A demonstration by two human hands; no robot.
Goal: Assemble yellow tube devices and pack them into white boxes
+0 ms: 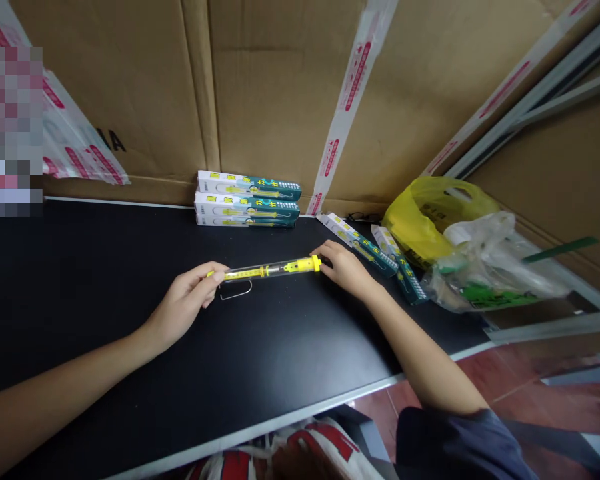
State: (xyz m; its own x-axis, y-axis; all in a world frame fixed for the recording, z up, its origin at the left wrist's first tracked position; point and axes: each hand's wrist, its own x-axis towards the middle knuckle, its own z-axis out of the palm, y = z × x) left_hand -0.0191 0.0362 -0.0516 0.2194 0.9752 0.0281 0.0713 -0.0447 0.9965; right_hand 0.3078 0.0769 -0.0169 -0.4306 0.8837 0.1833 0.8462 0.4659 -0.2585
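Note:
A clear tube with yellow parts and a printed scale, a spring scale [275, 269], is held nearly level above the black table [280, 347]. My left hand [187, 297] pinches its left end between thumb and fingers. From that end a bent metal wire loop [237, 293] hangs down. My right hand [344, 268] is at the yellow cap on the right end, its fingers curled against it; the fingertips are partly hidden behind the cap.
Small printed boxes [247, 208] are stacked against the cardboard wall [280, 87]. Two more boxes [360, 245] [400, 267] lie at the right, beside a yellow bag [415, 227] and a clear plastic bag [495, 267]. The table's pale edge [260, 427] runs in front.

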